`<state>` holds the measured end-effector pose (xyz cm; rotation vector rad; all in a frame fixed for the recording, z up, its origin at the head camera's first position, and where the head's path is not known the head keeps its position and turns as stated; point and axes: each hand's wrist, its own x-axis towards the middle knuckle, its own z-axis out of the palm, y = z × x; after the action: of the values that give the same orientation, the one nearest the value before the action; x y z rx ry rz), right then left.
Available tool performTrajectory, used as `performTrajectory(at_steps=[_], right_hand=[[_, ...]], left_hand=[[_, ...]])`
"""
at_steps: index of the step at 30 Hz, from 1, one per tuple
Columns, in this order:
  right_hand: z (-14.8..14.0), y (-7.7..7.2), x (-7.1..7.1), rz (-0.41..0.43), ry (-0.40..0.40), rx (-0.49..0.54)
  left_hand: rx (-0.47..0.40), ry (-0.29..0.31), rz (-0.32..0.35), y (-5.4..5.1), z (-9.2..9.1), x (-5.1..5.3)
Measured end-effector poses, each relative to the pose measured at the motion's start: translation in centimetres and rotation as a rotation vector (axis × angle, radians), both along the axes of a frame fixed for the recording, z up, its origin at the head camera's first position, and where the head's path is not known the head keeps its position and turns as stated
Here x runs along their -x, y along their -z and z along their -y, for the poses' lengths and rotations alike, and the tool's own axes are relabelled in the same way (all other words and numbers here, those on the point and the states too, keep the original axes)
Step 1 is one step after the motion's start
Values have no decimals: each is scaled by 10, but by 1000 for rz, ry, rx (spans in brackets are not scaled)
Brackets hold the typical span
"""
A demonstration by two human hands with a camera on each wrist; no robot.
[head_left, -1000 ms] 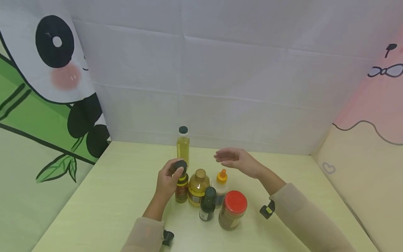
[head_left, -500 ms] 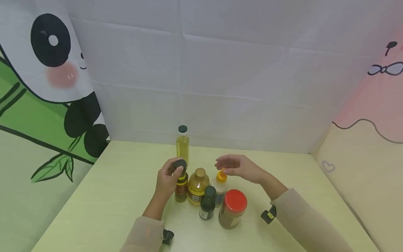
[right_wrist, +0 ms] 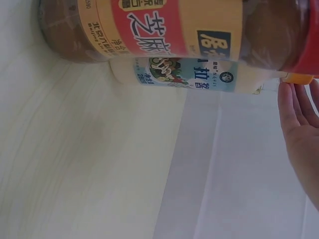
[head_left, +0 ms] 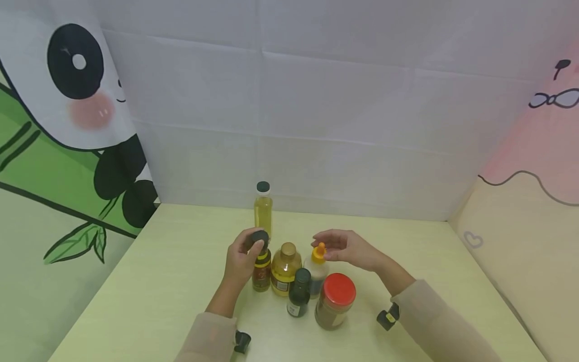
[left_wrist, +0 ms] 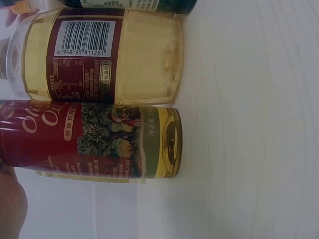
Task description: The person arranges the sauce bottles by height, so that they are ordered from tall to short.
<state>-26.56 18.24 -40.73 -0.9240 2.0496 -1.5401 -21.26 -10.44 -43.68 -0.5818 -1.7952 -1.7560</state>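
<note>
My left hand (head_left: 240, 256) holds the dark cap of an olive oil bottle (left_wrist: 75, 139), which stands upright on the table. On the right, my right hand (head_left: 350, 247) has its fingers and thumb around the orange cap of a pale salad dressing squeeze bottle (right_wrist: 199, 77). Between these two stands a rounded bottle of yellow liquid (head_left: 286, 271) with a gold cap. In front are a small dark green bottle (head_left: 298, 296) and a brown sesame paste jar (right_wrist: 164, 25) with a red lid. The right fingertips are partly hidden behind the orange cap in the head view.
A tall bottle of yellow oil (head_left: 263, 211) with a dark cap stands behind the olive oil bottle. The pale table (head_left: 176, 281) runs back to a white cloth wall (head_left: 316, 110). Printed cloths hang at both sides.
My right hand has come down from above onto the orange cap of the squeeze bottle. My left hand stays on the olive oil bottle's cap, and the bottles have not moved.
</note>
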Motion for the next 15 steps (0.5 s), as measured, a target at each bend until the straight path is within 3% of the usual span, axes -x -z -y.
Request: performTrajectory(at_steps=[15], right_hand=[[3,11,-6,-11,63,-63]], left_hand=[[12,-3,9,-7,-1,-5]])
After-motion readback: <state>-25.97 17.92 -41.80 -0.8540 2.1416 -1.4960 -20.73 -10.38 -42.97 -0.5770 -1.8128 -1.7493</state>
